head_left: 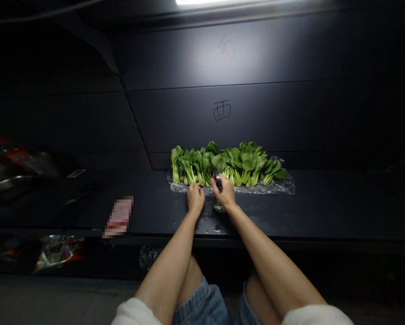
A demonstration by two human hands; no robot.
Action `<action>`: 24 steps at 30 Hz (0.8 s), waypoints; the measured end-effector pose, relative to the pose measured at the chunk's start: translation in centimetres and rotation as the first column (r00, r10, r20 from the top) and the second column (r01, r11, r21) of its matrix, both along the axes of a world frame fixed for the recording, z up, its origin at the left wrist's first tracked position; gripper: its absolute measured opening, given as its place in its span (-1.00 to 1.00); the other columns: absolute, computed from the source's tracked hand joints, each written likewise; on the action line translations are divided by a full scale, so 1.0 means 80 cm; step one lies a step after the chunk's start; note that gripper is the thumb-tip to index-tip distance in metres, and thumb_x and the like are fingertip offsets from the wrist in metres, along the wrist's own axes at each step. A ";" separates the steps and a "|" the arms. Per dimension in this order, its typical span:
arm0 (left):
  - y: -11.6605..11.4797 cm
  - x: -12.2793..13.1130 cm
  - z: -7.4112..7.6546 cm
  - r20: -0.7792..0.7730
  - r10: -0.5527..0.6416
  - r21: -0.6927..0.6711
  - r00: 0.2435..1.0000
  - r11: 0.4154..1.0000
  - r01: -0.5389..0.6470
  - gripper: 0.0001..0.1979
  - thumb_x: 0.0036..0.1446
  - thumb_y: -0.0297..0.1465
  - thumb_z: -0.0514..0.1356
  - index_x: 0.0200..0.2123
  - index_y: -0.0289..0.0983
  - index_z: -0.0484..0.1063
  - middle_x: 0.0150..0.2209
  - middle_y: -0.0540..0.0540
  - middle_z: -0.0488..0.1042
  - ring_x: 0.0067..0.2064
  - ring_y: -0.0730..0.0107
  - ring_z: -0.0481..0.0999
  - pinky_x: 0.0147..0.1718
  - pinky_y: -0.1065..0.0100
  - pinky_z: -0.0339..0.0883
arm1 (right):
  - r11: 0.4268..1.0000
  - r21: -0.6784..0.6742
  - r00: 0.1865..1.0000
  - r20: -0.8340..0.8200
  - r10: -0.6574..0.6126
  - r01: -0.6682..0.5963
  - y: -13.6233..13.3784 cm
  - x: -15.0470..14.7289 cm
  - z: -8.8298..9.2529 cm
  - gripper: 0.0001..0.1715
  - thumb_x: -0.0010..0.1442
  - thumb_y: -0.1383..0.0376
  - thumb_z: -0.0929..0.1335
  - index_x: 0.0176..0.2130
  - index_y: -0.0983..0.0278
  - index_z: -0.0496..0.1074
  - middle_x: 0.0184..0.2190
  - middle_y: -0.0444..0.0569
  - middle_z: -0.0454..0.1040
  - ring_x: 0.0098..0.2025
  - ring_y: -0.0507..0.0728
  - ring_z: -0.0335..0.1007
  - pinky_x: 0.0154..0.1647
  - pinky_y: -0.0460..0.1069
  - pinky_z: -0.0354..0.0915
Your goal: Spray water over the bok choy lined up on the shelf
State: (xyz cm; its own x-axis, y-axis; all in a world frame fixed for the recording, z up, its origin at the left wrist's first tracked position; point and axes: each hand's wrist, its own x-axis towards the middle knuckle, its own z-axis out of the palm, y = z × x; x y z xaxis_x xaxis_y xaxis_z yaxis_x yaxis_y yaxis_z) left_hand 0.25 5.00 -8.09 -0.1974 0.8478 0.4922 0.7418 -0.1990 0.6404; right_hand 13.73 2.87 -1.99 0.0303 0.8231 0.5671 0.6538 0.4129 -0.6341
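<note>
A row of bok choy (236, 164) stands with its leaves up along the back of a dark shelf (148, 212). Clear plastic film (280, 187) lies under it and shows along its front. My right hand (225, 193) is wrapped round a spray bottle (217, 178) with a black head; its clear lower part shows below my fingers. Just left of it, my left hand (196, 197) is at the front edge of the film, close to the pale stem ends. Its fingers are curled in, and what they pinch is too small to make out.
Water drops (217, 230) dot the shelf near its front edge. On the left lie a blurred-out pinkish packet (119, 215) and a small card (76, 173). A colourful package (58, 250) sits on the level below. A dark panel wall (188, 117) rises behind the bok choy.
</note>
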 end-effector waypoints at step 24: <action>0.001 0.026 -0.002 -0.026 -0.053 0.023 0.998 0.998 0.054 -0.69 0.19 -0.49 0.07 -0.04 -0.32 0.48 -0.06 -0.25 0.47 0.04 0.14 0.46 0.10 0.16 0.33 | 0.990 -0.008 0.987 -0.078 -0.138 0.137 -0.002 0.044 0.000 -0.66 0.29 0.11 0.21 -0.17 0.26 0.43 -0.31 0.06 0.52 -0.25 0.20 0.43 -0.20 0.02 0.27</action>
State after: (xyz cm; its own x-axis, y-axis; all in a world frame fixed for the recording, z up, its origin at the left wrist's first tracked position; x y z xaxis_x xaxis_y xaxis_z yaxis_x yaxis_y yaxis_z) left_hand 2.30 5.11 -8.28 -0.1393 0.8449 0.5165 0.7458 -0.2537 0.6160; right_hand 17.21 2.68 -2.00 0.1873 0.8096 0.5563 0.6526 0.3207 -0.6865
